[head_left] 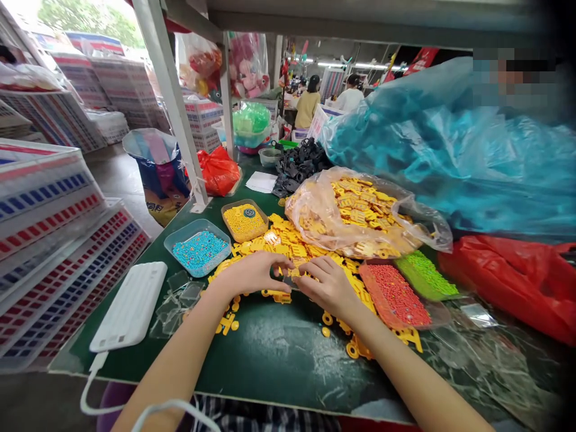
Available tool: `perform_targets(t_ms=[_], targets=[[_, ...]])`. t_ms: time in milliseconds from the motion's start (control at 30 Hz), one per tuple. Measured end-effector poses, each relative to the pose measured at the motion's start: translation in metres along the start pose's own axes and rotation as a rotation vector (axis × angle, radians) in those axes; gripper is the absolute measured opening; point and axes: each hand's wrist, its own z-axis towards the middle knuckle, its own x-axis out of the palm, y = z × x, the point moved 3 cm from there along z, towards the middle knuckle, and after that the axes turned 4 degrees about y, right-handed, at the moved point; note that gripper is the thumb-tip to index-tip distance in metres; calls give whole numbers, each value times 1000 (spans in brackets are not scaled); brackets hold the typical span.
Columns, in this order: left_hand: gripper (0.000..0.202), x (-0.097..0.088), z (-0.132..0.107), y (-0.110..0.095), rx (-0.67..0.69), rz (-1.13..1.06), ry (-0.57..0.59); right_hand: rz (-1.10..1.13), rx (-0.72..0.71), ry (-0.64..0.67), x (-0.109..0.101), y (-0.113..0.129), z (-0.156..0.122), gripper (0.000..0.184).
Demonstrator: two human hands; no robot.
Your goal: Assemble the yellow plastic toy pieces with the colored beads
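Note:
My left hand (256, 273) curls over the pile of yellow plastic parts (281, 237), thumb and fingers bent toward each other. Close beside it, my right hand (326, 285) has its fingers bent inward, fingertips almost meeting those of the left. A small dark, partly clear piece shows between the two hands; its kind is too hidden to tell. Just below the hands lies a yellow toy-vehicle part (276, 296). More yellow pieces, some ring-shaped, are scattered around both wrists on the green tabletop (270, 354).
Trays of blue beads (200, 249), yellow beads (245, 221), red beads (396, 294) and green beads (427, 275) flank the pile. Behind stand an open bag of yellow parts (360, 210) and black parts (301, 162). A white power bank (130, 306) with a cable lies left.

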Motion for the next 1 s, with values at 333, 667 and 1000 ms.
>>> perform_targets(t_ms=[333, 667, 1000], targets=[[40, 6, -2, -5, -222, 209, 129, 291, 268, 407, 10, 0, -21, 42], [41, 15, 5, -1, -210, 307, 132, 362, 291, 428, 18, 3, -22, 29], [44, 15, 5, 1, -256, 312, 165, 366, 343, 423, 21, 4, -23, 30]])
